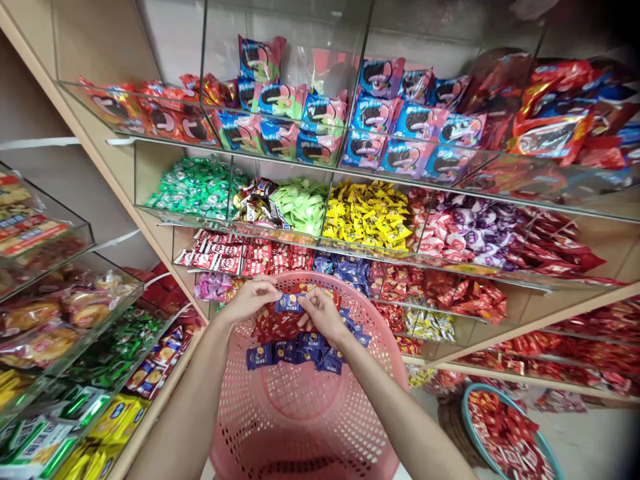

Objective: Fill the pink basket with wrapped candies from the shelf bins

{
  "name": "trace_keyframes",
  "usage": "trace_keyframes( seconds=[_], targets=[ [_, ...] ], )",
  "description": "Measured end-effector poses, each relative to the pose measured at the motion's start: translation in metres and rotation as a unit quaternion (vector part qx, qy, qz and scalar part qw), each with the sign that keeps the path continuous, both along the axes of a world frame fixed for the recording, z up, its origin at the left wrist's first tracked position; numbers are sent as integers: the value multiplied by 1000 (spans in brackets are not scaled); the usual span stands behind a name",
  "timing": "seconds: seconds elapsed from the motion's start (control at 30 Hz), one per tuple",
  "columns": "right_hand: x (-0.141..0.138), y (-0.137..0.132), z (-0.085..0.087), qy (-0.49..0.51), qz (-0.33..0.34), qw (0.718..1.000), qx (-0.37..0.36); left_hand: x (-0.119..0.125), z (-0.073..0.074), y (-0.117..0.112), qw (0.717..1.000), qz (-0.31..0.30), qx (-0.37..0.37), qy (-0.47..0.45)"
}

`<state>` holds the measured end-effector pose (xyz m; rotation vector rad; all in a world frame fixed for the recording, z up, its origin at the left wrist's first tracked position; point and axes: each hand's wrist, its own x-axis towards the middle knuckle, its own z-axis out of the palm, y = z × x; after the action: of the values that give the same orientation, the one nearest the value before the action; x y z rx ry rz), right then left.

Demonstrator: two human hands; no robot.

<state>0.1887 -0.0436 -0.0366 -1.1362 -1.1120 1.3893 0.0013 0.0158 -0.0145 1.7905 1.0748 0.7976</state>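
Note:
Over a pink perforated plastic basket, a small blue wrapped candy is stretched between my two hands. My left hand pinches its left end, and my right hand grips the right end with thumb and fingers. Below them in the basket lie several more blue packets, some in a row toward me. Red packets make a pile behind and under my hands. My right forearm covers part of the blue ones.
Glass-fronted shelves rise ahead, holding yellow candies, green candies and cookie packs. A bin of blue packets sits just behind the basket. Side shelves with wrapped cakes stand left. On the floor at right is a teal-rimmed basket.

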Motion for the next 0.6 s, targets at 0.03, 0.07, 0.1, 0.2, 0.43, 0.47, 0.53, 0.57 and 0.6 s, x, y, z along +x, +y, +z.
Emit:
trace_keyframes(
  seconds=[0.03, 0.07, 0.1, 0.2, 0.43, 0.47, 0.53, 0.57, 0.6],
  targets=[
    [0, 0, 1, -2, -3, 1000, 3, 1, -1, 1, 1000, 4, 0, 2],
    [0, -1, 2, -6, -7, 1000, 5, 1, -2, 1, 1000, 4, 0, 3],
    [1, -1, 3, -9, -10, 1000, 5, 2, -2, 1, 1000, 4, 0, 1],
    [5, -6, 6, -14, -18, 1000, -8, 4, 0, 0, 1000, 1, -12, -12],
    [23, -34, -6, -53, -1, 996, -64, 7, 12, -8, 998, 18, -54, -12],
    [25, -38, -10, -62, -1, 996, -67, 7, 13, -9, 998, 18, -61, -12],
    [27, -44, -18, -88, 12, 994, -71, 7, 14, -10, 998, 18, -67, -13],
    [27, -46, -21, -103, 27, 992, -75, 6, 13, -10, 998, 16, -67, -14],
    [26, -47, -24, -116, 44, 989, -80, 6, 13, -10, 998, 15, -65, -14]
  ],
)
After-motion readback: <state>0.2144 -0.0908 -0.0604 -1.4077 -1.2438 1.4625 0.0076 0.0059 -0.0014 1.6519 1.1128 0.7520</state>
